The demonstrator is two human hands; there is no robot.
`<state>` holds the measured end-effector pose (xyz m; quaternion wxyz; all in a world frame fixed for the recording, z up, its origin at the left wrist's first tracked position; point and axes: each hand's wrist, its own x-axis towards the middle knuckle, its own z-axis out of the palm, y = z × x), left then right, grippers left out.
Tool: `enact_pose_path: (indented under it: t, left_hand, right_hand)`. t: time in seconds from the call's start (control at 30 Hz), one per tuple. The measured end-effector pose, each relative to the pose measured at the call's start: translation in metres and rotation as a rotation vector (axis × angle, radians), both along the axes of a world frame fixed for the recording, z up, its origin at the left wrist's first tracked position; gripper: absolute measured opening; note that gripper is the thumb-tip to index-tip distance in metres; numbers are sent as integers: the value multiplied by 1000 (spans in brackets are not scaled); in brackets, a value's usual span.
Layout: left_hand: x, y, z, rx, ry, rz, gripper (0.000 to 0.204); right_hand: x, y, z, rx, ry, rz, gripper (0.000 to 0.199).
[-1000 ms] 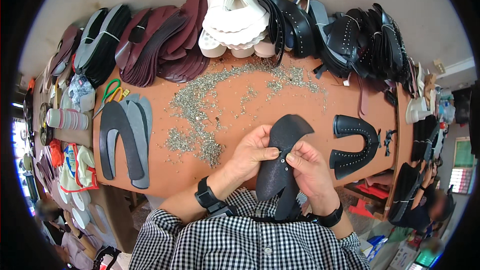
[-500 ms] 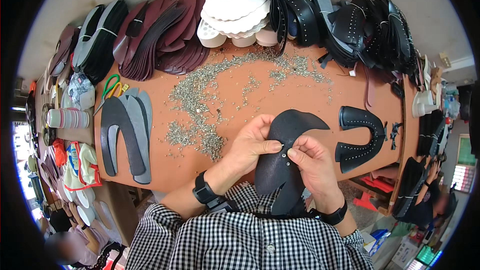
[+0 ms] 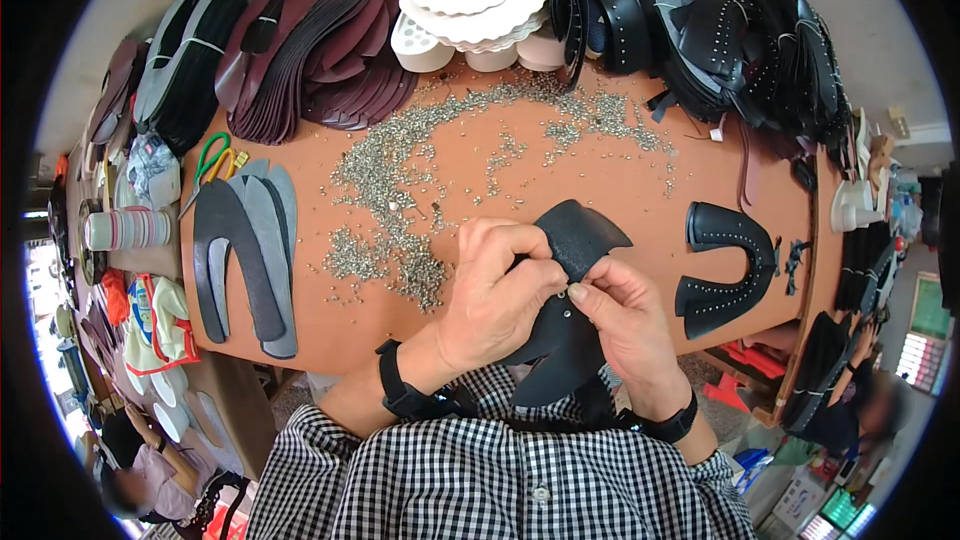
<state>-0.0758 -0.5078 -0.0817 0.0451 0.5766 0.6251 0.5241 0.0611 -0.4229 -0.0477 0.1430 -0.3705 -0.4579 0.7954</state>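
A black leather shoe upper piece [image 3: 577,242] is bent between my hands above the near edge of the table. My right hand [image 3: 632,332] grips its right side, thumb on top beside a couple of small metal studs [image 3: 567,314]. My left hand [image 3: 497,292] lies over its left side with fingers curled and the fingertips pinched on the leather close to the right thumb. Those fingers partly hide what they press. To the right rests a U-shaped black upper [image 3: 738,285] with a row of studs along it.
Loose metal studs [image 3: 385,190] are scattered over the table [image 3: 480,175]. Grey and black curved pieces [image 3: 245,250] and green-handled scissors [image 3: 212,158] lie at left. Bundled maroon pieces [image 3: 345,50], white scalloped pieces [image 3: 470,0] and studded black pieces [image 3: 740,50] line the back.
My left hand has shifted from holding the upper's left edge to a curled pinch near the studs. The upper has tilted and bent, and the whole view has moved slightly.
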Motion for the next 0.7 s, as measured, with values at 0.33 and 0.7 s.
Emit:
enact_pose_path:
  t: [0.33,0.7]
  left_hand:
    - [5,-5,-1,-65,-774,-197,8]
    - [6,-6,-1,-70,-842,-199,11]
  right_hand:
    - [2,-8,2,-74,60,-99,4]
    - [3,-14,12,305,-60,7,5]
